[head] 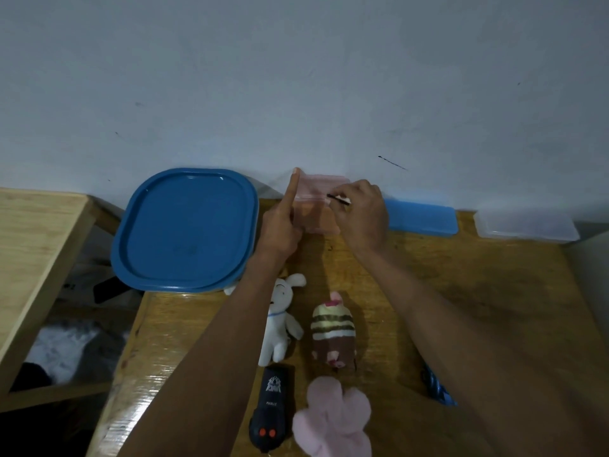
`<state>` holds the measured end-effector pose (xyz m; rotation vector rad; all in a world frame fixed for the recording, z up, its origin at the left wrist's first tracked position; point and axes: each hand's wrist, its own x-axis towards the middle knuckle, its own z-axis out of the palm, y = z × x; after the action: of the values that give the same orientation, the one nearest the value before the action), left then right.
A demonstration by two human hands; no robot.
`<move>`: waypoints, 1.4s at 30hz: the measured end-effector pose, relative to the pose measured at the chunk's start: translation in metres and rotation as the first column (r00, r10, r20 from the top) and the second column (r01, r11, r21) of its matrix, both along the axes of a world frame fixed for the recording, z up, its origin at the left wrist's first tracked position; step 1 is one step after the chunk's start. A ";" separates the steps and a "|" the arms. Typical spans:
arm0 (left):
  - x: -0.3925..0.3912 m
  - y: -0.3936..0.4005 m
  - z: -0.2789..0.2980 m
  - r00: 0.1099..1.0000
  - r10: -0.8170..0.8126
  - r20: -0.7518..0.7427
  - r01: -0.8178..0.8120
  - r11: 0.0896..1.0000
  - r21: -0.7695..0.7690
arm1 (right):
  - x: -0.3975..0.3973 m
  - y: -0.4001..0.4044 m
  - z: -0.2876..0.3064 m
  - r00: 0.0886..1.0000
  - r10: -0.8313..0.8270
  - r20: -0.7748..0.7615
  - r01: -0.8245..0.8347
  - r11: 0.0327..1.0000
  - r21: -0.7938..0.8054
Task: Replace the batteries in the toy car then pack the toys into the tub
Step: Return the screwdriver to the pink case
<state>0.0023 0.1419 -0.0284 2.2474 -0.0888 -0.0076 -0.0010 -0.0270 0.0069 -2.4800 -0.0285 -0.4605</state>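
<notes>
— Pink plush (333, 420) sits nearest you; where's the toy car (268, 412)?

— Beside it, long axis pointing away. Your left hand (280, 229) steadies the pink box (318, 206), forefinger raised; your right hand (361, 214) pinches a thin tool (339, 198). Left arm's nearer.

1. Worktop (494, 291): glossy wooden surface set against the wall.
2. Pale wall (296, 77): directly behind the worktop, marked with dark scuffs.
3. Light wooden furniture (29, 245): left of the worktop, across a gap.
</notes>
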 end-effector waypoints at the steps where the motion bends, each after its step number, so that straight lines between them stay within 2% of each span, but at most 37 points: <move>1: 0.001 0.001 0.000 1.000 -0.008 -0.004 0.008 1.000 -0.001 | -0.001 0.001 -0.005 0.999 0.001 -0.051 -0.002 1.000 -0.018; 6: 0.002 0.002 -0.003 1.000 -0.019 0.006 0.019 0.999 -0.045 | 0.006 0.016 -0.029 0.958 -0.097 -0.271 0.069 0.991 -0.111; 9: 0.001 0.000 -0.002 1.000 -0.009 0.000 0.009 0.998 -0.066 | 0.008 0.021 -0.037 0.934 -0.147 -0.326 0.115 0.987 -0.116; 11: 0.001 -0.001 -0.002 1.000 -0.005 -0.003 0.005 0.997 -0.071 | 0.008 0.021 -0.036 0.934 -0.159 -0.321 0.125 0.984 -0.124; 13: 0.001 -0.001 -0.001 1.000 -0.009 0.005 0.009 0.998 -0.068 | 0.006 0.020 -0.032 0.956 -0.144 -0.255 0.111 0.984 -0.138; 17: 0.000 -0.001 0.001 1.000 -0.016 0.004 0.016 0.998 -0.056 | 0.002 0.013 -0.014 0.990 -0.133 -0.056 0.136 0.990 0.047; 20: 0.000 -0.001 0.000 1.000 -0.006 -0.006 0.006 0.999 -0.037 | 0.007 0.004 -0.009 0.990 -0.141 -0.014 0.142 0.988 0.068; 28: -0.004 -0.001 -0.003 0.999 0.013 0.040 -0.012 1.000 -0.025 | 0.011 0.001 -0.004 0.995 -0.091 -0.046 0.095 0.991 0.091; 34: -0.014 -0.001 -0.007 0.985 0.005 0.174 0.005 0.998 -0.055 | -0.004 0.006 -0.007 0.992 -0.076 -0.103 0.091 0.984 0.152; 42: -0.020 -0.002 0.001 0.995 0.096 0.037 -0.091 0.989 -0.120 | -0.028 0.005 -0.025 0.985 -0.043 -0.166 0.069 0.985 0.159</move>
<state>-0.0178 0.1397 -0.0271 2.1320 -0.0064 0.0944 -0.0292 -0.0217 -0.0176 -2.3517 0.1401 -0.2719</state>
